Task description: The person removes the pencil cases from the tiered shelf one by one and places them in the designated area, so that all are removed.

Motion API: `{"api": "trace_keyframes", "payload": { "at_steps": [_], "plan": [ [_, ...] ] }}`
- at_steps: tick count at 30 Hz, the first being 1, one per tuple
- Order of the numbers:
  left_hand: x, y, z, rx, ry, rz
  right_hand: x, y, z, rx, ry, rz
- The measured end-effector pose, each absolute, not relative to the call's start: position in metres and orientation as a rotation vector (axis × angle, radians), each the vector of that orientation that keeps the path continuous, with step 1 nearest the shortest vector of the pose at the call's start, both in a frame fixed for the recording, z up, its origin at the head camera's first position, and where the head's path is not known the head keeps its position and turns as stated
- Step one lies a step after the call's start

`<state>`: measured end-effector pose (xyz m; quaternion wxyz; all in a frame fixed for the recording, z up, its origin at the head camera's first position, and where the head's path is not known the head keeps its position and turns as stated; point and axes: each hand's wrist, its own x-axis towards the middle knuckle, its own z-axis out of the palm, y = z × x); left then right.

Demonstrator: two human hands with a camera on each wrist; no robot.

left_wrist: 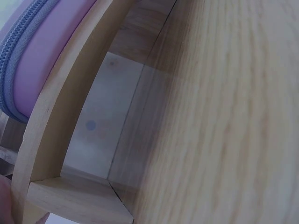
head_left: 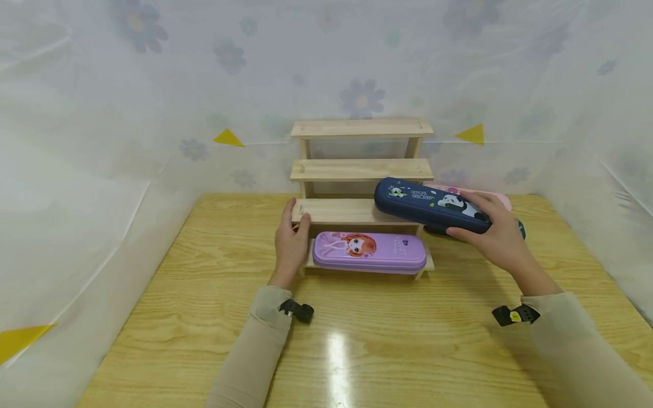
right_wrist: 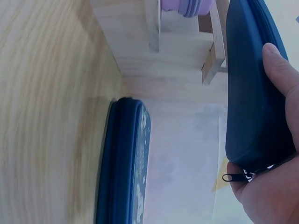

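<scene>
My right hand (head_left: 497, 235) grips the right end of a navy pencil case (head_left: 428, 205) with panda pictures. Its left end is over the right part of the second step from the bottom of a wooden stepped rack (head_left: 362, 169); whether it touches the wood I cannot tell. In the right wrist view the thumb lies along the zip side of the navy case (right_wrist: 254, 93), and a zip pull hangs at its end. My left hand (head_left: 293, 243) holds the left end of that same step. A purple pencil case (head_left: 369, 252) with a girl's picture lies on the lowest step.
On the table (head_left: 229, 340) right of the rack, another dark blue case (right_wrist: 124, 163) lies beside the steps. A pink case (head_left: 490, 197) shows partly behind the held one. Flower-patterned sheeting (head_left: 326, 62) with yellow triangles surrounds the table at the back and sides.
</scene>
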<state>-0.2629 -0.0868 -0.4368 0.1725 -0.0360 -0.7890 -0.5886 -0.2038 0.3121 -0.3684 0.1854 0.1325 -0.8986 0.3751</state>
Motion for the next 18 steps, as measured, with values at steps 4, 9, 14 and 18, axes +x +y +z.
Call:
{"api": "trace_keyframes", "payload": {
  "at_steps": [4,9,14,18],
  "plan": [
    [-0.262,-0.087,-0.436,-0.105,-2.240,-1.666,-0.199,0.321,-0.371,0.335,-2.538,1.040],
    [-0.262,-0.086,-0.435,-0.105,-2.250,-1.654,-0.192,0.332,-0.371,0.283,-2.568,1.056],
    [-0.263,-0.086,-0.436,-0.116,-2.243,-1.654,-0.185,0.343,-0.371,0.239,-2.593,1.059],
    [-0.263,-0.087,-0.437,-0.109,-2.245,-1.661,-0.180,0.352,-0.372,0.218,-2.600,1.031]
  ]
}}
